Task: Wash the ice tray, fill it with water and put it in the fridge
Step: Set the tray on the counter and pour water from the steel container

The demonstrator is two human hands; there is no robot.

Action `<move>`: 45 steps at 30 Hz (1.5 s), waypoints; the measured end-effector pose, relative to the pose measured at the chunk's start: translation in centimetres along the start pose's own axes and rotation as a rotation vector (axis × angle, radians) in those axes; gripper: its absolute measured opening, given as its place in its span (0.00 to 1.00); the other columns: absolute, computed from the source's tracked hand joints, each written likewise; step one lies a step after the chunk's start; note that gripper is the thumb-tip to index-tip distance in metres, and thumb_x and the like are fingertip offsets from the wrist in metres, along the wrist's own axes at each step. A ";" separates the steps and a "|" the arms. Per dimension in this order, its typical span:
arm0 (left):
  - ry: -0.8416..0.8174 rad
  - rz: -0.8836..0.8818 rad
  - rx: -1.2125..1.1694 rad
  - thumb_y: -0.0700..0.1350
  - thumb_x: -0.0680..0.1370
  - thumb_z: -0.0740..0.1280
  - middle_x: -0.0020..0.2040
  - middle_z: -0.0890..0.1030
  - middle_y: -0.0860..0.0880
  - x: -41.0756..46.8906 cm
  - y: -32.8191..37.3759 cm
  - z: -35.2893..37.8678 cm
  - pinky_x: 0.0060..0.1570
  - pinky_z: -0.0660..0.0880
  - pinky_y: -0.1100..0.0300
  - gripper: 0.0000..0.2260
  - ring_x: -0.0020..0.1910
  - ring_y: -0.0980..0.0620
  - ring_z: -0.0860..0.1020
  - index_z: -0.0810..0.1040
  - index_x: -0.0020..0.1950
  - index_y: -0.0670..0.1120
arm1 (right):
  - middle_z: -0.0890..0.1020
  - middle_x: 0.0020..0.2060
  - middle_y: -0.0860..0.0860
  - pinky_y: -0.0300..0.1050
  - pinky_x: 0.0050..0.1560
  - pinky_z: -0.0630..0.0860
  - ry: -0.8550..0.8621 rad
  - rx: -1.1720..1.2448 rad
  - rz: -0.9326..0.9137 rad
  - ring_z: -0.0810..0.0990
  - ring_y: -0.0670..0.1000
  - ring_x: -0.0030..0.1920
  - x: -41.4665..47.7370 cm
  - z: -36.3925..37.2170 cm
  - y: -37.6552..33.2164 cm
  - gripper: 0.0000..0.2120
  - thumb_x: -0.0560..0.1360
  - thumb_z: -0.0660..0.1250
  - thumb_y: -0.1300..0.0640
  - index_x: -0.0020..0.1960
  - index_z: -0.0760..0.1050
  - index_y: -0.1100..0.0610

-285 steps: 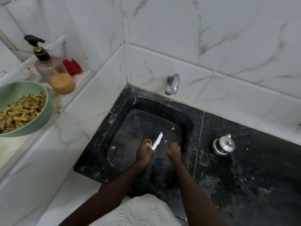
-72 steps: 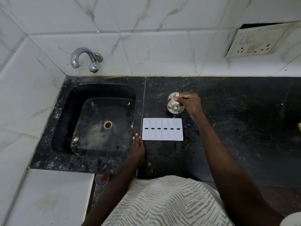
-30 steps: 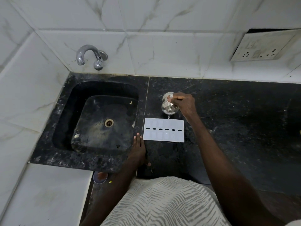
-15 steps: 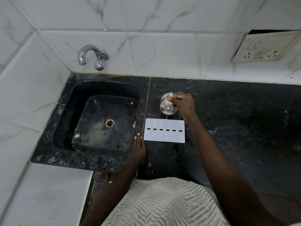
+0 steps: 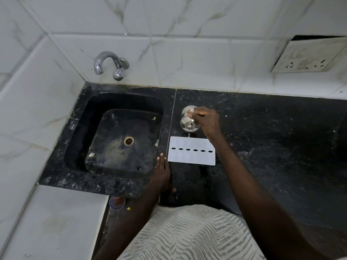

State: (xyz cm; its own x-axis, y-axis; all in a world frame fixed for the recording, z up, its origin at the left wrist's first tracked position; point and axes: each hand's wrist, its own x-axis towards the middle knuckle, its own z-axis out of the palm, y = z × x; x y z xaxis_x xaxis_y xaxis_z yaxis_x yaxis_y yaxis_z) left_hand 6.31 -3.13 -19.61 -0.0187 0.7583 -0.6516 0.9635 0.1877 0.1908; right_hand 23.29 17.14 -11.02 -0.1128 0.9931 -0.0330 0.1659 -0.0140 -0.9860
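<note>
Pouring right now: the right hand (image 5: 205,121) grips a small, shiny steel pot (image 5: 188,123), fingers curled over its round body. The pot is tipped so its knobbed lid faces the camera, and a thin thread of water (image 5: 188,135) drops from its lip onto the far edge of the ice tray (image 5: 191,156). That tray is a flat white plastic rectangle with a row of six dark oval slots along its middle. It lies level on the black speckled stone table (image 5: 272,137), with the pot hanging at its twelve o'clock. The left hand (image 5: 161,171) is relaxed, fingers straight and together, palm down on the table at the tray's seven o'clock, fingertips just beside its near-left corner. The sink (image 5: 120,102), a rounded-square black stone basin with a metal drain (image 5: 128,141), sits at the tray's nine o'clock. A curved chrome tap (image 5: 110,64) juts from the white marble-veined tiles (image 5: 187,59) at eleven o'clock. A grubby wall socket (image 5: 308,57) is up at two o'clock.
</note>
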 end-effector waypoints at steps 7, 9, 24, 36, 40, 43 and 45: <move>0.015 0.005 0.002 0.56 0.70 0.81 0.80 0.30 0.34 -0.1 0.0 0.1 0.81 0.44 0.46 0.64 0.81 0.34 0.33 0.34 0.81 0.33 | 0.87 0.49 0.56 0.44 0.46 0.85 0.004 -0.005 -0.021 0.86 0.44 0.45 0.0 0.0 -0.1 0.09 0.72 0.79 0.66 0.51 0.87 0.65; 0.015 0.003 -0.001 0.57 0.70 0.80 0.80 0.30 0.34 -0.1 0.0 0.0 0.81 0.44 0.46 0.64 0.81 0.34 0.33 0.34 0.81 0.32 | 0.88 0.48 0.55 0.45 0.47 0.85 0.008 -0.002 -0.020 0.86 0.45 0.45 0.1 0.0 0.0 0.09 0.71 0.79 0.67 0.51 0.87 0.64; 0.013 0.010 -0.009 0.58 0.68 0.81 0.80 0.30 0.33 0.1 0.0 0.1 0.81 0.43 0.45 0.66 0.81 0.34 0.32 0.34 0.81 0.32 | 0.88 0.46 0.55 0.47 0.51 0.83 0.053 0.060 -0.042 0.87 0.50 0.47 0.4 1.3 0.1 0.08 0.70 0.80 0.65 0.49 0.87 0.64; 0.005 0.008 -0.010 0.57 0.68 0.81 0.80 0.30 0.34 -0.1 0.1 -0.1 0.81 0.43 0.44 0.66 0.81 0.34 0.32 0.34 0.81 0.33 | 0.87 0.45 0.51 0.46 0.52 0.84 -0.010 -0.023 -0.118 0.87 0.48 0.47 -0.3 2.6 -0.5 0.08 0.71 0.79 0.65 0.50 0.88 0.61; -0.002 0.011 -0.015 0.57 0.68 0.81 0.80 0.30 0.33 0.0 0.1 -0.2 0.81 0.43 0.44 0.66 0.80 0.34 0.31 0.34 0.81 0.32 | 0.88 0.45 0.51 0.46 0.51 0.84 -0.026 -0.033 -0.162 0.87 0.48 0.46 -0.3 2.9 -0.6 0.07 0.71 0.79 0.65 0.49 0.88 0.62; -0.003 0.012 -0.020 0.58 0.68 0.82 0.80 0.29 0.33 0.0 0.1 -0.2 0.81 0.43 0.44 0.67 0.80 0.34 0.31 0.33 0.81 0.33 | 0.88 0.46 0.54 0.51 0.52 0.84 -0.019 -0.018 -0.152 0.87 0.52 0.48 -0.2 3.2 -0.6 0.07 0.71 0.79 0.65 0.49 0.88 0.62; -0.001 0.013 -0.025 0.58 0.68 0.82 0.80 0.29 0.34 0.0 0.1 -0.2 0.81 0.43 0.44 0.67 0.80 0.34 0.31 0.33 0.81 0.33 | 0.88 0.46 0.55 0.50 0.53 0.84 -0.014 -0.018 -0.148 0.87 0.53 0.48 -0.2 3.4 -0.8 0.07 0.71 0.79 0.65 0.49 0.88 0.63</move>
State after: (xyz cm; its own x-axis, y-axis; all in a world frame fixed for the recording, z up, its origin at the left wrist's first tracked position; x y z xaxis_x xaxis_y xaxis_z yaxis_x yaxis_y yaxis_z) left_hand 6.32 -3.04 -19.44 -0.0060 0.7604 -0.6494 0.9567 0.1935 0.2176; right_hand 19.85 16.56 -10.82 -0.1508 0.9824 0.1106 0.1643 0.1352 -0.9771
